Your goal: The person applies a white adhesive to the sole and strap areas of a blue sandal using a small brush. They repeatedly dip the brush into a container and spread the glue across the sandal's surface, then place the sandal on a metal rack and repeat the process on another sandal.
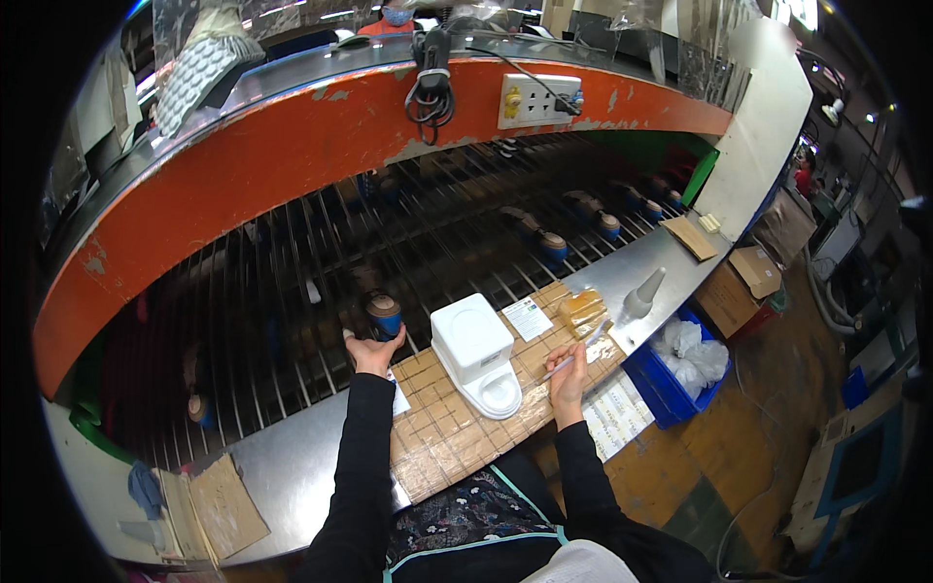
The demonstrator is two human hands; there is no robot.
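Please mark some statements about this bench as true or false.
1. The container stands between the left hand and the right hand. True.
2. The left hand is on the container. False: it is at a blue-and-tan piece.
3. The right hand holds a thin tool. True.
4. The blue bin is left of the container. False: it is to the right.
5. The socket panel is on the orange beam. True.
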